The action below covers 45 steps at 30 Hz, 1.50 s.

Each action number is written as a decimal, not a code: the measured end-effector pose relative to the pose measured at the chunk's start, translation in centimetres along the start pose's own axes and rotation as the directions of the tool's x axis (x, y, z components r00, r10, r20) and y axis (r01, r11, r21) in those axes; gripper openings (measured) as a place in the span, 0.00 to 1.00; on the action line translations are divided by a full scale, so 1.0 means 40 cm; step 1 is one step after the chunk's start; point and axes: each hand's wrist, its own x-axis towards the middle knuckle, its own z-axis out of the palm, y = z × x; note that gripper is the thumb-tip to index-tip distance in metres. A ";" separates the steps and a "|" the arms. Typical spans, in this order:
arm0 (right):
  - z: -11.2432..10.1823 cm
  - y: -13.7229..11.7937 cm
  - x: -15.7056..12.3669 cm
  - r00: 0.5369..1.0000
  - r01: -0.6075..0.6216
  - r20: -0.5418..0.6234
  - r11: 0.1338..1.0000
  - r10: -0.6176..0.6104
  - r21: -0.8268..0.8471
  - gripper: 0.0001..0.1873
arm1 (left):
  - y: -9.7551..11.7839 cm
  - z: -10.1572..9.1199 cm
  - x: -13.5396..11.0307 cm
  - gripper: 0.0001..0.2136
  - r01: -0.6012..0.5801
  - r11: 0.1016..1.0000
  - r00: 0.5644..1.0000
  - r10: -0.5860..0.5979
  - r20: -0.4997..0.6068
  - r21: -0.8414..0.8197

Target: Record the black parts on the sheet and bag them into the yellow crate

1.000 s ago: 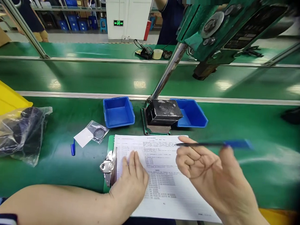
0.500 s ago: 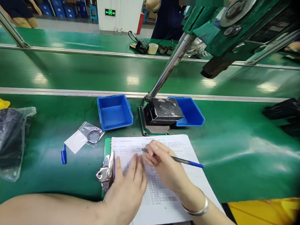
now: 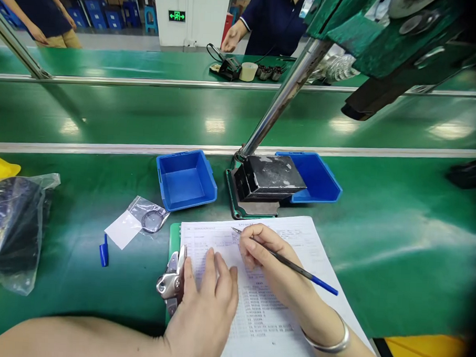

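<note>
A printed paper sheet (image 3: pixel 298 255) lies on a green clipboard with a metal clip (image 3: pixel 171 282) in front of me. My left hand (image 3: pixel 206 308) rests flat on the sheet beside the clip, fingers stretched out. My right hand (image 3: pixel 268 259) grips a thin pen (image 3: pixel 297 270) with a blue end; its tip touches the upper part of the sheet. A silver bangle sits on my right wrist.
Behind the sheet stand two blue bins (image 3: pixel 186 179) (image 3: pixel 317 176) and a black press base (image 3: pixel 267 180) on a slanted steel column. A blue pen cap (image 3: pixel 104 254), a small bag holding a ring (image 3: pixel 151 218) and a large bag of black parts (image 3: pixel 7 226) lie left. Other people stand beyond the conveyor.
My right hand came down from mid-air with the pen and now holds its tip on the sheet. My left hand stays on the paper. The view shifted slightly.
</note>
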 end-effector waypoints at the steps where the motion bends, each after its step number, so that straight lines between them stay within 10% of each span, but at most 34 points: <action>1: -0.003 0.001 0.001 1.000 -0.004 -0.001 1.000 0.005 0.029 0.09 | 0.002 0.003 0.000 0.21 0.004 1.000 1.000 -0.004 -0.021 0.013; 28: 0.033 0.023 -0.002 0.997 0.046 0.071 0.974 -0.031 -0.221 0.12 | -0.002 -0.023 -0.023 0.23 0.071 0.993 0.995 -0.077 0.064 0.092; 45: 0.049 0.028 -0.002 0.975 0.219 0.124 0.754 -0.182 -0.620 0.11 | 0.016 0.001 -0.034 0.24 0.065 0.991 0.996 -0.072 0.059 0.121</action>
